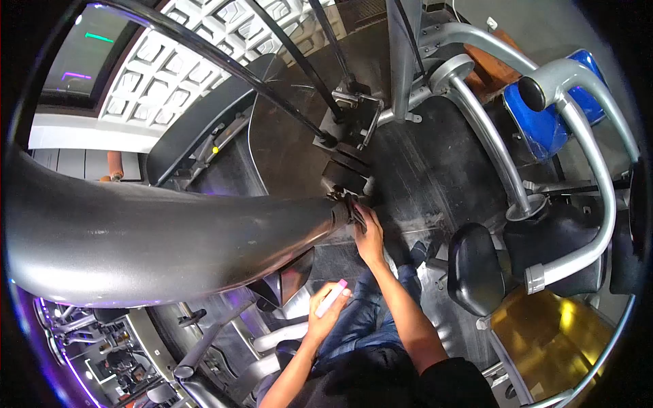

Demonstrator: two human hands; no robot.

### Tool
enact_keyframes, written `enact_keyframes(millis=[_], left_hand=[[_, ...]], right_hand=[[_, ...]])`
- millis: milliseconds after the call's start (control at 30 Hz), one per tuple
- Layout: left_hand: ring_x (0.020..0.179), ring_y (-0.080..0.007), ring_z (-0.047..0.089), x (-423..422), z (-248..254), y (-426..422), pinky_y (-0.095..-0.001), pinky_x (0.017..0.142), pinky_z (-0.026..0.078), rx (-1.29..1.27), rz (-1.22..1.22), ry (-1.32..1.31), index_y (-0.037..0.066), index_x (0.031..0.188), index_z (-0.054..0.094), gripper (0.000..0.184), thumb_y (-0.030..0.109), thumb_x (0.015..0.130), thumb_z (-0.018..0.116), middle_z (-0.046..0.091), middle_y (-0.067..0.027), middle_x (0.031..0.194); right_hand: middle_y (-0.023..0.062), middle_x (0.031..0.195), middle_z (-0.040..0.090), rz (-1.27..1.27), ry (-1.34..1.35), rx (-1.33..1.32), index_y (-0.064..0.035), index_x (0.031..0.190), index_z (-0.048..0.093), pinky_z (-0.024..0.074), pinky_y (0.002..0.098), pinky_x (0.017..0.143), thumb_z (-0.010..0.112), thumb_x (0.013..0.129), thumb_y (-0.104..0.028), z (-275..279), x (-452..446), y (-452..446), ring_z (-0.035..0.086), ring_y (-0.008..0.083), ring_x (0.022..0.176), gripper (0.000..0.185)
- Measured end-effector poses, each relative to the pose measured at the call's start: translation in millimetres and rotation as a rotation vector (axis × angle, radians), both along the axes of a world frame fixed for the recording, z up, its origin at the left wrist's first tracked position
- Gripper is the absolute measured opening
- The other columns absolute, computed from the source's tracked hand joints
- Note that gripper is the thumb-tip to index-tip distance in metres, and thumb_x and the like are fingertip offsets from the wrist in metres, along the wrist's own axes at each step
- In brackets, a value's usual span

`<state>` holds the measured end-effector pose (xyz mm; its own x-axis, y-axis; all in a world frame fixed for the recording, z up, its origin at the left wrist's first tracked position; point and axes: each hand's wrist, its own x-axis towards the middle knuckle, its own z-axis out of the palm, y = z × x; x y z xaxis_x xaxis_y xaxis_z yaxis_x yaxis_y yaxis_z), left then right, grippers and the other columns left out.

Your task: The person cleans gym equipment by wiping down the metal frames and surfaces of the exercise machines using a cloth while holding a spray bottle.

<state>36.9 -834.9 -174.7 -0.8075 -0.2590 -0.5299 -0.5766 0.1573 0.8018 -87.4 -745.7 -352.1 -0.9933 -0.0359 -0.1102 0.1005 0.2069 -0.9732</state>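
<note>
A small pink and white object [332, 298] is held in my left hand [328, 313], in front of my lap. My right hand [368, 234] reaches forward to a dark fitting [349, 208] at the end of the large grey metal tube [170, 234]. Its fingers are curled against the fitting, and their tips are partly hidden. Just beyond that hand are dark weight blocks [345, 175] at the foot of the black guide rods [299, 64].
Curved grey machine frames [490, 136] and black padded seats [475, 268] stand at the right. A blue pad [537, 126] lies farther back. A gold panel [554, 340] is at lower right. More gym equipment [204, 347] fills the lower left.
</note>
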Motion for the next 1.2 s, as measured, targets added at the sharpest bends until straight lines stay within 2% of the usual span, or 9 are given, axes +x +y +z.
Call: enact_keyframes(millis=[100,200,300,500,567,667,1067,1133,1200], left_hand=[[0.067,-0.0040,0.056,6.3,-8.3,-4.4,-0.0214,0.061,0.046,-0.005,-0.007,-0.027,0.004,0.095,0.066,0.016,0.020,0.094,0.070,0.064,0.0012,0.073],[0.068,-0.0037,0.055,7.0,-3.5,-5.1,-0.0214,0.060,0.045,-0.030,-0.043,-0.023,0.003,0.093,0.067,0.017,0.020,0.093,0.071,0.062,0.0015,0.076],[0.068,-0.0040,0.054,7.2,6.8,-7.4,-0.0216,0.059,0.044,-0.059,-0.102,0.022,0.002,0.092,0.067,0.017,0.019,0.092,0.071,0.061,0.0011,0.079],[0.070,-0.0078,0.056,9.5,13.5,-9.0,-0.0248,0.062,0.044,-0.037,-0.077,0.116,0.001,0.090,0.067,0.016,0.017,0.090,0.071,0.061,-0.0013,0.078],[0.070,-0.0083,0.055,9.5,22.8,-9.7,-0.0260,0.062,0.044,-0.097,-0.118,0.156,0.001,0.089,0.068,0.018,0.019,0.091,0.070,0.061,-0.0014,0.077],[0.070,-0.0129,0.057,15.4,27.0,-16.4,-0.0278,0.064,0.045,-0.087,-0.180,0.225,0.001,0.090,0.068,0.015,0.015,0.088,0.073,0.063,-0.0058,0.079],[0.072,-0.0129,0.060,8.4,44.1,-14.9,-0.0267,0.065,0.046,-0.066,-0.170,0.249,0.001,0.093,0.070,0.016,0.012,0.085,0.076,0.066,-0.0070,0.082],[0.073,-0.0135,0.061,7.3,45.5,-15.7,-0.0271,0.066,0.047,-0.072,-0.186,0.259,0.001,0.093,0.070,0.015,0.012,0.084,0.076,0.067,-0.0074,0.083],[0.074,-0.0141,0.062,6.0,47.9,-15.3,-0.0275,0.067,0.048,-0.078,-0.199,0.274,0.001,0.093,0.070,0.015,0.011,0.084,0.076,0.067,-0.0077,0.083]], right_hand=[[0.0218,0.135,0.056,-0.071,-0.041,-0.001,-0.0144,0.139,0.054,0.0428,0.0437,0.104,0.060,0.085,-0.002,-59.6,11.9,-20.3,0.054,0.0422,0.122,0.055],[0.0179,0.139,0.054,-0.355,-0.320,-0.293,-0.0155,0.147,0.043,0.0407,0.0388,0.106,0.059,0.089,-0.004,-125.7,25.9,-46.5,0.052,0.0324,0.128,0.061],[0.0099,0.139,0.053,-0.546,-0.657,-0.561,-0.0078,0.146,0.042,0.0384,0.0323,0.108,0.049,0.088,0.007,-89.9,12.1,-49.7,0.050,0.0215,0.128,0.060],[0.0110,0.142,0.049,-0.691,-0.755,-0.711,-0.0092,0.146,0.039,0.0445,0.0406,0.105,0.053,0.095,-0.011,-40.5,32.4,-70.5,0.051,0.0266,0.127,0.052],[0.0104,0.137,0.055,-0.692,-0.981,-1.062,-0.0086,0.140,0.045,0.0491,0.0421,0.101,0.049,0.100,-0.020,-56.3,51.3,-81.4,0.056,0.0262,0.121,0.043],[0.0092,0.128,0.061,-0.482,-0.826,-1.495,-0.0082,0.134,0.051,0.0518,0.0427,0.099,0.041,0.103,-0.026,-41.2,63.0,-83.1,0.062,0.0250,0.113,0.037],[0.0100,0.133,0.058,-0.564,-1.043,-1.060,-0.0086,0.135,0.051,0.0505,0.0462,0.098,0.040,0.104,-0.031,-46.7,19.9,-57.3,0.060,0.0258,0.115,0.040],[0.0112,0.128,0.060,-0.603,-1.051,-0.873,-0.0063,0.134,0.052,0.0530,0.0439,0.095,0.038,0.105,-0.023,31.8,-0.5,-38.7,0.063,0.0264,0.109,0.036],[0.0111,0.127,0.061,-0.596,-1.012,-0.937,-0.0055,0.133,0.052,0.0527,0.0431,0.096,0.037,0.105,-0.023,37.2,1.5,-40.8,0.064,0.0259,0.109,0.036]])
